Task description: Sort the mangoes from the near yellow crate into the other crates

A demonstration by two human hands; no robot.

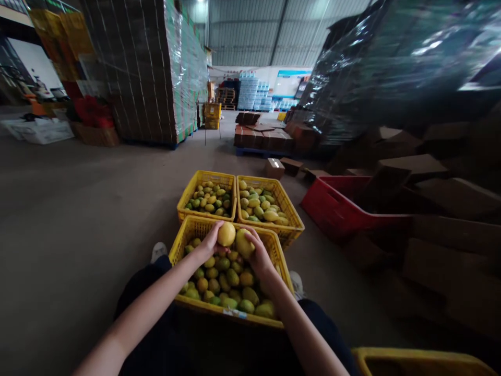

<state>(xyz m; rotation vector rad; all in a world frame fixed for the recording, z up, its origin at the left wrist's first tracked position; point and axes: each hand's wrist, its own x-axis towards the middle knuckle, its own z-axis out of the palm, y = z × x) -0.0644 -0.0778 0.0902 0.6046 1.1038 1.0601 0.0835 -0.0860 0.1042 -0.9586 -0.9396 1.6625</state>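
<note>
My left hand (213,241) is closed around a yellow mango (226,234), its rounded end facing up. Beside it, my right hand (258,250) grips a larger yellow-green mango (245,244). Both hands are over the far part of the nearest yellow crate (230,308), which stands between my legs. Inside that crate lie many loose mangoes (224,263), green, yellow and some orange. The two held fruits are close together. Fingers on the undersides are partly hidden.
Two more yellow crates with mangoes, a left one (180,201) and a right one (293,211), stand just beyond. At right are a red crate (326,209) and cardboard boxes (462,198). Another yellow crate (422,356) is at bottom right. Wrapped stacks (144,68) rise behind.
</note>
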